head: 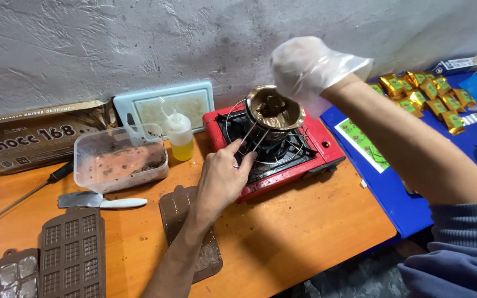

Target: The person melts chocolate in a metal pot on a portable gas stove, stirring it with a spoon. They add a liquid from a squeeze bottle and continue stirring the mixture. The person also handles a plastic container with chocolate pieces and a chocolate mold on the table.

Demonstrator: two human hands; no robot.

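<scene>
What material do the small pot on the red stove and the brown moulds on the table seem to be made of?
The small pot looks like metal, probably steel: shiny rim, thin wire handle held by the left hand. The brown moulds look like matte silicone, though hard plastic is possible. The right hand wears a thin clear plastic glove.

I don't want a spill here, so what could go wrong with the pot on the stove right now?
The pot sits on a thin wire stand over the red stove, steadied only by the bare left hand on its wire handle; it could tip. That hand may get burned if the metal is hot. The gloved right hand hovers close above the chocolate.
</scene>
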